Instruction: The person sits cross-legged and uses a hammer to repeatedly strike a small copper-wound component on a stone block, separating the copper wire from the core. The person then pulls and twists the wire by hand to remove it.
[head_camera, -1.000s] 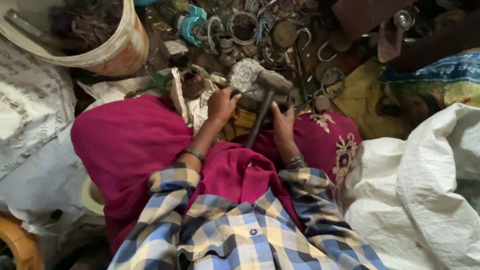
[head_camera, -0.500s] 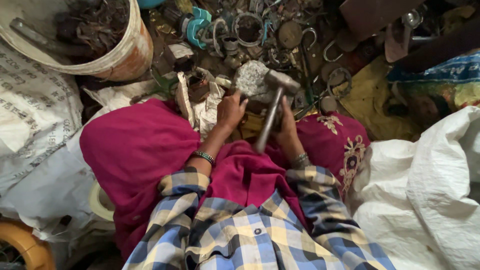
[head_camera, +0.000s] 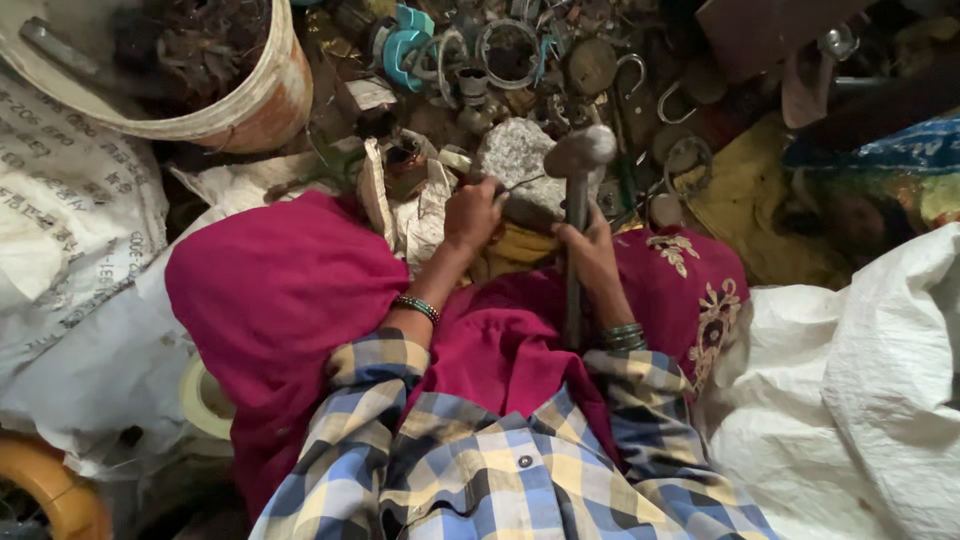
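Note:
My right hand (head_camera: 590, 252) grips the handle of a metal hammer (head_camera: 578, 160), whose head is raised just above a rough grey stone (head_camera: 515, 165). My left hand (head_camera: 472, 212) pinches a small metal piece with a thin wire against the near edge of that stone. Both hands are over my lap, which is covered in magenta cloth (head_camera: 280, 300). Bangles sit on both wrists below checked shirt sleeves.
A white bucket (head_camera: 250, 105) of scrap stands at upper left. Metal rings, hooks and blue parts (head_camera: 500, 45) litter the ground beyond the stone. White sacks lie left (head_camera: 70, 220) and right (head_camera: 860, 400). Yellow cloth (head_camera: 740, 200) lies to the right.
The hammer handle has swung from slanted to nearly upright, its head lifted over the stone. The left hand stays at the stone. The camera view has shifted slightly.

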